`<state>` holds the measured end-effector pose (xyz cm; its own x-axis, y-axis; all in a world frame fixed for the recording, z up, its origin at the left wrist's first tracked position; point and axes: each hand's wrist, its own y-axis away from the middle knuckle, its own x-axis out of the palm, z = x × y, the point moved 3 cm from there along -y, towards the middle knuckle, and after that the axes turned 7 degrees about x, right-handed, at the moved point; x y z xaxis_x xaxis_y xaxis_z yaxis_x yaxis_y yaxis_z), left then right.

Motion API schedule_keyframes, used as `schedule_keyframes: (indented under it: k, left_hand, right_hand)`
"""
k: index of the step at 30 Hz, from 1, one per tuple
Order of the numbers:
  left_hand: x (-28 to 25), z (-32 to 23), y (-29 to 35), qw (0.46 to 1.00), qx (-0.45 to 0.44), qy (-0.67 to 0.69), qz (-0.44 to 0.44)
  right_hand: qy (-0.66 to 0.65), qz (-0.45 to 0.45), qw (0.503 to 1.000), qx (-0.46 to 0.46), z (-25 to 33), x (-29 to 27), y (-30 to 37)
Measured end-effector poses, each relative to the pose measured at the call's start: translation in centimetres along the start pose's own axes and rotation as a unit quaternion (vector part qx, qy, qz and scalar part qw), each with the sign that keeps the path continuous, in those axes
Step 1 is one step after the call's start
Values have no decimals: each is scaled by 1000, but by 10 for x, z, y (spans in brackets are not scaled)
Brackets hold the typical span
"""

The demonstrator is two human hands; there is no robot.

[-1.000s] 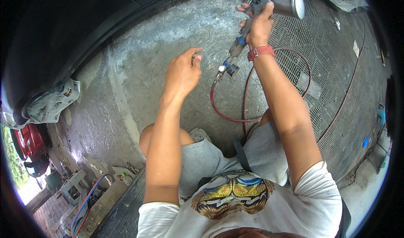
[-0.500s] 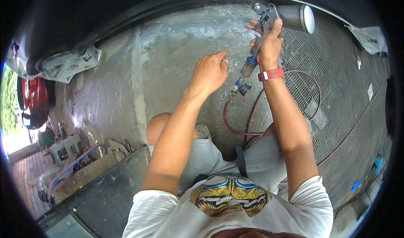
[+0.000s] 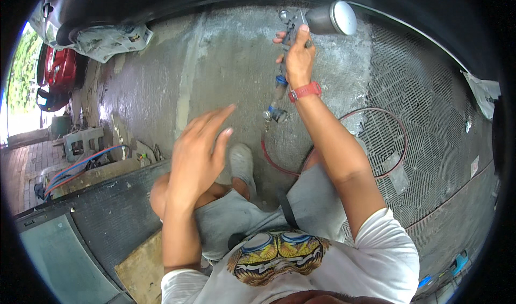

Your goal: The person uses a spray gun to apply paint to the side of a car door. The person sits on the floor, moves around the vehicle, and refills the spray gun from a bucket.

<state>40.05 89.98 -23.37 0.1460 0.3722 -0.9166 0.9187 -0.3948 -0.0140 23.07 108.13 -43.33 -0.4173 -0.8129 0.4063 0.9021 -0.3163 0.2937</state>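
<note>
My right hand (image 3: 299, 59), with a red band at the wrist, is wrapped round the handle of a metal spray gun (image 3: 291, 27). A silvery paint cup (image 3: 328, 19) with a pale round lid sticks out to the right of the gun. Below the handle hang a blue-ringed filter and a small valve (image 3: 274, 114), joined to a dark red air hose (image 3: 276, 164). My left hand (image 3: 200, 152) is raised over my left knee, holding nothing, with fingers stretched out and thumb apart.
A dark glossy panel (image 3: 215, 6) with newspaper (image 3: 110, 40) on it spans the far side. The hose loops over a ridged mat (image 3: 424, 137) at the right. A hollow concrete block (image 3: 83, 143) and a red vehicle (image 3: 60, 70) are at the left.
My left hand has drawn back toward me and to the left, its fingers spreading. My right hand has shifted left in view with the spray gun. The view itself has moved.
</note>
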Motion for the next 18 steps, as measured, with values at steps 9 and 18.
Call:
schedule_keyframes:
  k: [9,18]
  left_hand:
    - [22,77,58,995,-78,-11,55]
    - [9,152,14,995,-37,33,81]
  right_hand:
    - [-46,12,999,-4,9,53,-14]
    - [-92,38,991,-94,33,82,-17]
